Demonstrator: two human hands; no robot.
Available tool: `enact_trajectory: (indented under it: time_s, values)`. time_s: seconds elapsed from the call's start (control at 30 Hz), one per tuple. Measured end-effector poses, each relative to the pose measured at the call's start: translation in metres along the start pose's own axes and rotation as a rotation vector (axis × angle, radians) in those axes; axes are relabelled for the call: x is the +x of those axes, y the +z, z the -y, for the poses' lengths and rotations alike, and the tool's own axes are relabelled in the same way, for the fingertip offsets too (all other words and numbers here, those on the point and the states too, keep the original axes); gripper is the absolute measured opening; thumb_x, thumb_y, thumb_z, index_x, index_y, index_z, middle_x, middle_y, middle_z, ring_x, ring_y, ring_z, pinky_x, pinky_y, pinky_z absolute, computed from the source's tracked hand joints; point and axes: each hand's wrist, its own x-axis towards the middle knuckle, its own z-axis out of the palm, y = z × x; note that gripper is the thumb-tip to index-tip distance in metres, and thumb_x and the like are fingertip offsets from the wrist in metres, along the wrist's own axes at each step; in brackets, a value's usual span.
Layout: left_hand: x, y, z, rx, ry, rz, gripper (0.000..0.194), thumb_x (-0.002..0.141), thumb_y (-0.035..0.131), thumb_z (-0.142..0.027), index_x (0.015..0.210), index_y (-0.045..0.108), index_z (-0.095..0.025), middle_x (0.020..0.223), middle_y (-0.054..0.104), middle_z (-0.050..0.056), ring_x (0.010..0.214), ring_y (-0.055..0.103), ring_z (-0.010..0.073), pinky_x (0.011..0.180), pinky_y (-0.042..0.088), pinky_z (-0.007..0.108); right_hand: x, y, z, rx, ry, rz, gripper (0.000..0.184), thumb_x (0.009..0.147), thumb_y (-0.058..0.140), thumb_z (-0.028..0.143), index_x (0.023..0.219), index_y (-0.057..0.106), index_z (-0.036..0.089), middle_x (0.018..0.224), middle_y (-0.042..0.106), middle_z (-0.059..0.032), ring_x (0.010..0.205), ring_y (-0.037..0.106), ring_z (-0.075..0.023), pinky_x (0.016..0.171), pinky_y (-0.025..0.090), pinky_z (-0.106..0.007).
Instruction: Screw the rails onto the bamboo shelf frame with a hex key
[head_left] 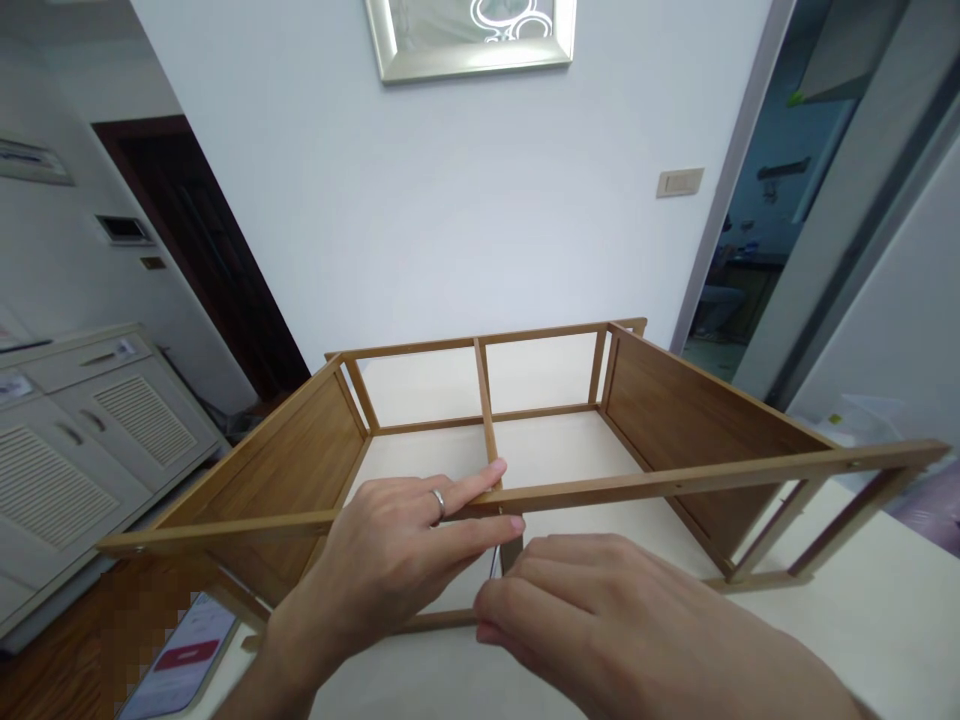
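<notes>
A wooden frame (585, 492) with solid side panels stands on a white table. My left hand (405, 540) holds the front top rail where the middle crossbar (484, 400) meets it. Its index finger lies along the top and the finger or thumb below it runs along the rail's near face, so the rail sits in its grip. Just below the joint my right hand (600, 610) is closed, knuckles up. A thin metal rod (494, 563), like a hex key, shows at its fingertips and points up toward the rail's underside. Most of the rod is hidden by the fingers.
A phone (184, 655) with a lit screen lies at the table's (885, 620) left edge. Behind the frame is a white wall with a light switch (679, 183) and a framed picture (480, 70). A louvred cabinet (97, 430) stands left; a doorway opens at right.
</notes>
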Motion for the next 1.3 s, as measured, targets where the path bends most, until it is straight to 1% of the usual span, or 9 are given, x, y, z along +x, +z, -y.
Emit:
enact_trajectory:
  time_s: [0.1,0.2,0.3,0.37,0.57,0.7,0.83,1.07,1.3]
  values:
    - [0.001,0.001,-0.002,-0.071,-0.119,0.005,0.023,0.101,0.065,-0.025,0.123,0.064,-0.024,0.125,0.078,0.006,0.082,0.081,0.0154,0.066,0.064,0.023,0.000,-0.002,0.002,0.019,0.018,0.033,0.018,0.097,0.060,0.003,0.101,0.065,0.020,0.103,0.074,0.0010,0.094,0.068,-0.0134,0.084,0.049,-0.023]
    - [0.000,0.003,-0.003,-0.125,-0.182,-0.006,0.018,0.098,0.070,-0.028,0.113,0.062,-0.023,0.124,0.079,0.002,0.081,0.081,0.0139,0.067,0.062,0.020,-0.002,-0.004,0.003,0.004,0.024,0.002,0.023,0.096,0.057,0.000,0.100,0.065,0.021,0.101,0.074,0.0014,0.092,0.069,-0.0134,0.084,0.050,-0.024]
    - [-0.001,0.003,-0.004,-0.111,-0.176,-0.005,0.012,0.098,0.070,-0.026,0.107,0.062,-0.024,0.126,0.078,0.001,0.081,0.081,0.0137,0.069,0.062,0.021,-0.007,-0.005,0.001,-0.015,0.020,-0.049,0.027,0.093,0.056,-0.004,0.098,0.064,0.022,0.092,0.072,0.0028,0.082,0.068,-0.0135,0.077,0.050,-0.024]
    - [-0.001,0.003,-0.005,-0.097,-0.171,-0.007,0.009,0.099,0.069,-0.026,0.106,0.063,-0.024,0.127,0.077,0.000,0.079,0.081,0.0130,0.064,0.059,0.021,-0.010,-0.006,-0.002,-0.006,0.011,-0.052,0.028,0.091,0.057,-0.004,0.098,0.064,0.022,0.090,0.071,0.0034,0.078,0.067,-0.0135,0.073,0.049,-0.024]
    - [0.000,0.004,-0.003,-0.088,-0.148,-0.004,0.003,0.099,0.068,-0.022,0.101,0.066,-0.024,0.126,0.078,0.000,0.076,0.080,0.0126,0.061,0.055,0.022,-0.016,-0.009,-0.009,0.047,0.030,-0.051,0.036,0.090,0.059,-0.006,0.106,0.065,0.025,0.098,0.071,0.0055,0.086,0.069,-0.0123,0.078,0.049,-0.023]
    - [-0.001,0.005,-0.002,-0.085,-0.141,-0.012,0.003,0.099,0.068,-0.022,0.101,0.067,-0.023,0.121,0.080,0.000,0.076,0.080,0.0129,0.061,0.055,0.022,-0.013,-0.008,-0.009,-0.025,0.007,-0.069,0.026,0.093,0.062,0.000,0.104,0.065,0.023,0.094,0.071,0.0043,0.082,0.068,-0.0131,0.075,0.049,-0.024]
    - [-0.002,0.006,-0.002,-0.080,-0.137,-0.022,0.003,0.098,0.069,-0.021,0.100,0.067,-0.023,0.119,0.081,0.001,0.075,0.080,0.0136,0.063,0.058,0.022,-0.009,-0.002,-0.006,-0.115,-0.026,-0.155,0.013,0.096,0.066,0.008,0.097,0.065,0.021,0.087,0.069,0.0043,0.075,0.065,-0.0131,0.072,0.047,-0.026]
    - [-0.002,0.008,-0.001,-0.069,-0.132,-0.017,0.005,0.098,0.069,-0.018,0.100,0.070,-0.023,0.124,0.079,0.002,0.075,0.080,0.0139,0.070,0.063,0.023,-0.012,0.000,0.001,-0.262,-0.016,-0.191,0.018,0.098,0.057,0.005,0.090,0.060,0.022,0.083,0.068,0.0022,0.071,0.060,-0.0143,0.070,0.046,-0.026]
    - [-0.001,0.008,-0.001,-0.053,-0.092,-0.061,0.003,0.098,0.069,-0.020,0.101,0.070,-0.020,0.125,0.078,0.005,0.076,0.081,0.0144,0.069,0.064,0.023,-0.017,-0.001,0.003,-0.294,0.004,-0.224,0.024,0.095,0.053,0.000,0.091,0.058,0.023,0.083,0.067,0.0031,0.073,0.062,-0.0138,0.073,0.047,-0.025]
